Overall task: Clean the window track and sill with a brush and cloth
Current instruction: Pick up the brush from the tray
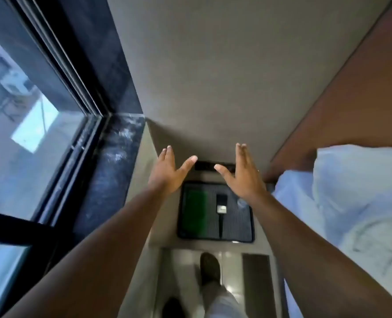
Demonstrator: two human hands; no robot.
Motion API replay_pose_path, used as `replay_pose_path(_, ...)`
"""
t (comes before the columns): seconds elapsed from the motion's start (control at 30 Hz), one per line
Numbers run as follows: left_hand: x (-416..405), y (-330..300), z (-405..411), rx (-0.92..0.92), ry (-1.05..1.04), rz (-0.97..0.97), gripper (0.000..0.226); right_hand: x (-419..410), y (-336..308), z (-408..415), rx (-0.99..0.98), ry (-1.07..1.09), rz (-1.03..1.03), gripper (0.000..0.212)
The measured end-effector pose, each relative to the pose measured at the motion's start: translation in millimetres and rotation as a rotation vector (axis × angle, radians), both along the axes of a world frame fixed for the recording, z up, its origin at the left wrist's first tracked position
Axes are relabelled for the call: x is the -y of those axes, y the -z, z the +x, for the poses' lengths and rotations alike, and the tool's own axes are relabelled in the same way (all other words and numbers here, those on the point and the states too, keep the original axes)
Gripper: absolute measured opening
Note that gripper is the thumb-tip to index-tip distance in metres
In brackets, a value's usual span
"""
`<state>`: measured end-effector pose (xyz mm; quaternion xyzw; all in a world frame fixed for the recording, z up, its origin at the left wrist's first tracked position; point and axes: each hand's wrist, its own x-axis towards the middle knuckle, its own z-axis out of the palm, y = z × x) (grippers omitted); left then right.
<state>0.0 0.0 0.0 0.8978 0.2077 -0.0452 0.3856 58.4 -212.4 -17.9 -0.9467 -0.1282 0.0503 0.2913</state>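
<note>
Both my arms reach forward and down. My left hand and my right hand are spread open, empty, above a dark mat on the floor. On the mat lie a green cloth at the left and a paint brush with a black handle in the middle. A small clear object sits at the mat's right, partly behind my right wrist. The window track and the dark marble sill run along the left.
Window glass fills the left side. A grey wall stands ahead. A bed with white bedding and a wooden headboard is at the right. My feet stand on a tiled floor below the mat.
</note>
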Motion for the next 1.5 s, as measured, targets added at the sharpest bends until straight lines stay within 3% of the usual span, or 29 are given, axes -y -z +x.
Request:
replay_pose_path(0.13, 15.1, 93.0, 2.2, -0.263, -0.087, -0.104, 0.115, 6.4, 99.0, 0.2, -0.265, -0.005, -0.080, 0.099)
replay_pose_path(0.23, 31.3, 169.6, 3.3, -0.367, -0.149, -0.256, 0.092, 11.8, 181.3, -0.4, -0.402, 0.035, -0.068, 0.094)
replay_pose_path(0.4, 57.5, 277.9, 23.6, -0.563, -0.125, -0.361, 0.080, 19.2, 291.1, 2.3, -0.532, 0.151, -0.042, 0.057)
replay_pose_path(0.47, 65.9, 305.1, 32.9, -0.587, -0.139, -0.384, 0.066, 21.0, 320.0, 4.6, -0.540, 0.240, -0.031, 0.046)
replay_pose_path(0.6, 76.2, 352.3, 40.5, -0.645, -0.298, -0.624, 0.094, 17.6, 364.6, 4.8, -0.617, 0.367, -0.053, 0.041)
replay_pose_path(0.73, 78.6, 380.4, 34.0, -0.631, -0.359, -0.608, 0.056, 10.5, 385.9, 1.0, -0.659, 0.430, -0.155, 0.039)
replay_pose_path(0.97, 75.0, 401.8, 35.5, -0.556, -0.356, -0.525, 0.039, 5.5, 390.4, 3.1, -0.627, 0.503, -0.190, 0.035)
replay_pose_path(1.03, 73.5, 402.8, 31.7, -0.556, -0.261, -0.474, 0.036, 9.2, 390.0, 3.8, -0.642, 0.475, -0.183, 0.034)
replay_pose_path(1.13, 60.9, 390.6, 19.9, -0.608, 0.059, -0.187, 0.037, 12.1, 379.8, 0.2, -0.674, 0.402, -0.183, 0.028)
replay_pose_path(1.23, 44.7, 358.9, 10.5, -0.639, 0.263, -0.013, 0.034, 9.5, 358.8, -6.7, -0.710, 0.389, -0.092, 0.026)
replay_pose_path(1.43, 25.7, 250.3, -3.1, -0.642, 0.374, 0.133, 0.035, 0.7, 280.8, -14.2, -0.733, 0.412, 0.131, 0.036)
replay_pose_path(1.5, 17.8, 205.2, -5.2, -0.593, 0.403, 0.251, 0.035, -6.8, 237.6, -12.5, -0.683, 0.408, 0.183, 0.028)
